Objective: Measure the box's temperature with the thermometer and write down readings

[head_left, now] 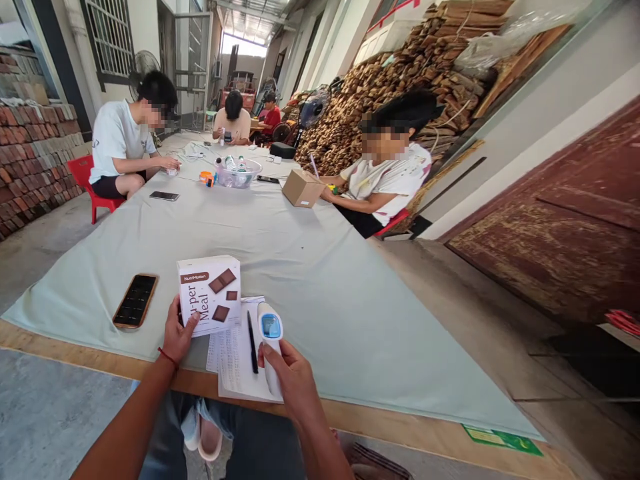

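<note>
My left hand [180, 333] grips a white box [210, 293] by its lower left side; it has brown squares printed on it and the words "NutriMotion" and "Meal". In my right hand [293, 373] is a white infrared thermometer [271, 347] with a blue-framed screen, its handle wrapped by my fingers. Under both lie paper sheets [233, 373] with writing, partly covered by the box and the thermometer. A black pen [252, 343] rests on the sheets between my hands. Left of the box, a phone [135, 301] in an orange-brown case lies on the cloth.
A pale green cloth [350, 313] covers the long table. Farther along are a clear plastic basin [237, 176] with bottles, an orange tape roll [205, 176], another phone [165, 196] and a cardboard box [303, 188]. Several people sit around the table.
</note>
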Demonstrator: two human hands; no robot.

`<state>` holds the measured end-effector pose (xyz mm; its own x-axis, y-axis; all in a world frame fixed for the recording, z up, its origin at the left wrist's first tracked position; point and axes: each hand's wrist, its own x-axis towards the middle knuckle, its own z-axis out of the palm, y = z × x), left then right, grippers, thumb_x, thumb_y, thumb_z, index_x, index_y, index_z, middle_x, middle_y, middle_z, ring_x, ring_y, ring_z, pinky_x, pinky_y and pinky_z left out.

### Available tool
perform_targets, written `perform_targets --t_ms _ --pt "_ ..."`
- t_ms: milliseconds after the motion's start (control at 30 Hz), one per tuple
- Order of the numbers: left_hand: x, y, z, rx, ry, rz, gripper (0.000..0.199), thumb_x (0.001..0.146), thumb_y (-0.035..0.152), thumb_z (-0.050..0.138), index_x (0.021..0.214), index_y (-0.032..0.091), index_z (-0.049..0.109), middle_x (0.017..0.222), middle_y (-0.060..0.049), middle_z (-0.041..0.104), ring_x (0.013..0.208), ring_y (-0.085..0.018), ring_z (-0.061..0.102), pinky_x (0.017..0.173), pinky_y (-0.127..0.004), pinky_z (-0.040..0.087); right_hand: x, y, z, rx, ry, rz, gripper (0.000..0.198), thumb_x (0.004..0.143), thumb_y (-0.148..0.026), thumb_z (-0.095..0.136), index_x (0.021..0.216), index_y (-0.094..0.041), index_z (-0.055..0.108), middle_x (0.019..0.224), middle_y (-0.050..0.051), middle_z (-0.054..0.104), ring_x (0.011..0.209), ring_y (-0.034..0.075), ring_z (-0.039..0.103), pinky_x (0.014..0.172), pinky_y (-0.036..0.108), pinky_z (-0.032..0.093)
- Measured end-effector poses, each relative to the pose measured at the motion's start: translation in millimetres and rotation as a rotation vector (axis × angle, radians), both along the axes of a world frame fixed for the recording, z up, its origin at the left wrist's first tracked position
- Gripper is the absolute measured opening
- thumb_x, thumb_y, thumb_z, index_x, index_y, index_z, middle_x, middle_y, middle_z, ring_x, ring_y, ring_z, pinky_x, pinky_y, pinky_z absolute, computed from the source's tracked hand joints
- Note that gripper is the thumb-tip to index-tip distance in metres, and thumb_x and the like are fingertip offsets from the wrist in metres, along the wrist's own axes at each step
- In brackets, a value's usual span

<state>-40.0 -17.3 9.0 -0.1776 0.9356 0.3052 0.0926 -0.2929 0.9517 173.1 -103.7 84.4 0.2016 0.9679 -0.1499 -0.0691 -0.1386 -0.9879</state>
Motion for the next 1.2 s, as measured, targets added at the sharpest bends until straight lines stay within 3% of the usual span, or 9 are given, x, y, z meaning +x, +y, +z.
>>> perform_targets --t_ms 233,400,533,700,767,867,967,1067,1200 --pt "-4.4 8.2 -2.6 0.077 0.029 0.185 0.071 0.076 0.051 0.067 0.132 0.017 0.040 0.122 -0.014 0.055 0.106 -0.026 0.060 0.090 -0.041 0.051 10.7 -8.9 -7.7 0.004 -0.077 -0.064 0.043 0.064 -0.059 0.069 0.077 -0.018 0.066 0.062 0.001 0.061 0.063 0.018 0.055 0.058 0.027 0.044" --pt "-8.8 28.5 1.7 0.106 0.020 0.277 0.075 0.071 0.051 0.072 0.129 0.015 0.040 0.118 -0.014 0.055 0.097 -0.024 0.061 0.086 -0.040 0.052 25.5 -5.0 -23.6 0.002 -0.116 -0.196 0.057 0.058 -0.054 0.073 0.101 -0.018 0.068 0.092 0.008 0.072 0.078 0.024 0.064 0.066 0.033 0.051" --pt "-11.2 46.8 6.0 0.131 0.014 0.289 0.076 0.070 0.050 0.074 0.127 0.015 0.038 0.115 -0.014 0.054 0.100 -0.024 0.060 0.089 -0.041 0.051 41.0 0.4 -35.1 0.019 -0.192 -0.257 0.059 0.059 -0.052 0.073 0.107 -0.018 0.068 0.105 0.010 0.072 0.093 0.028 0.065 0.076 0.037 0.053" --pt "-15.1 59.3 4.9 0.116 0.027 0.192 0.076 0.069 0.047 0.074 0.127 0.016 0.036 0.118 -0.013 0.051 0.110 -0.026 0.056 0.097 -0.044 0.047 52.6 4.5 -41.9 -0.018 -0.278 -0.278 0.060 0.061 -0.052 0.071 0.109 -0.017 0.068 0.108 0.011 0.071 0.101 0.030 0.064 0.085 0.040 0.051" --pt "-15.4 55.8 3.9 0.100 0.099 0.231 0.077 0.067 0.044 0.076 0.127 0.016 0.037 0.120 -0.013 0.048 0.117 -0.029 0.050 0.103 -0.048 0.040 54.1 5.6 -44.4 -0.020 -0.294 -0.277 0.061 0.061 -0.052 0.070 0.111 -0.016 0.067 0.112 0.011 0.070 0.105 0.031 0.062 0.089 0.041 0.049" --pt "-10.5 38.2 3.6 0.147 0.281 0.427 0.078 0.065 0.038 0.079 0.127 0.016 0.037 0.128 -0.015 0.036 0.127 -0.032 0.035 0.112 -0.053 0.026 56.4 7.6 -49.4 -0.025 -0.323 -0.251 0.063 0.063 -0.053 0.068 0.113 -0.015 0.066 0.115 0.012 0.068 0.108 0.031 0.061 0.093 0.042 0.046" --pt "1.4 14.6 5.7 0.286 0.440 0.542 0.065 0.071 0.034 0.075 0.122 0.016 0.041 0.123 -0.014 0.037 0.123 -0.030 0.037 0.109 -0.054 0.030 61.2 10.2 -56.0 -0.039 -0.388 -0.212 0.063 0.066 -0.054 0.064 0.115 -0.015 0.065 0.116 0.012 0.068 0.107 0.031 0.061 0.093 0.041 0.046" --pt "14.3 0.1 9.0 0.411 0.580 0.421 0.040 0.079 0.031 0.068 0.111 0.017 0.049 0.109 -0.010 0.045 0.111 -0.026 0.046 0.100 -0.049 0.041 66.8 14.6 -62.5 -0.044 -0.554 -0.204 0.058 0.070 -0.053 0.060 0.114 -0.016 0.065 0.113 0.011 0.067 0.105 0.030 0.060 0.089 0.040 0.046" --pt "23.1 0.7 8.7 0.427 0.777 -0.075 0.021 0.088 0.031 0.058 0.105 0.021 0.055 0.109 -0.009 0.054 0.106 -0.023 0.054 0.094 -0.042 0.046 70.3 24.5 -68.6 -0.122 -0.852 -0.185 0.050 0.074 -0.048 0.056 0.113 -0.017 0.065 0.108 0.012 0.064 0.100 0.029 0.060 0.082 0.038 0.046"
